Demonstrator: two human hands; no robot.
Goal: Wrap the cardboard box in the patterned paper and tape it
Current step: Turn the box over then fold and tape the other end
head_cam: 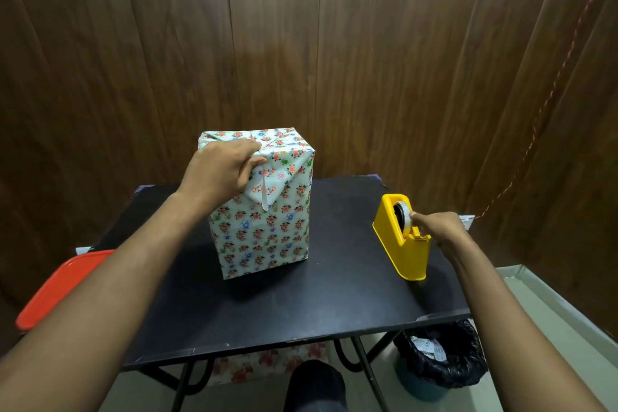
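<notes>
On the small black folding table (254,304), near its middle: tall upright box wrapped in white floral-patterned paper (264,231), standing on end, front face toward the camera. At the top front edge, a triangular paper flap (272,182) folded down over the front face, with a thin strip of clear tape (265,197) hanging loose down its middle. Left hand (222,170) laid over the near-left top corner of the box, fingers curled together and pressing the folded paper down, thumb against the flap's upper edge. Well apart, toward the right edge of the table: yellow plastic tape dispenser (403,241), upright, with a white roll of tape (403,216) seated in its top. Right hand (441,231) just beside the dispenser, fingertips pinched together at the tape roll near the cutter; whether tape is actually gripped, cannot tell. At the left table edge, partly behind the left forearm: flat orange-red plastic lid (50,291). Below the table on the right: round bin lined with a black plastic bag (441,361), on the pale floor. Behind everything: dark wood-grain panel wall (301,43), with a thin reddish cord (548,94) hanging diagonally at right.
</notes>
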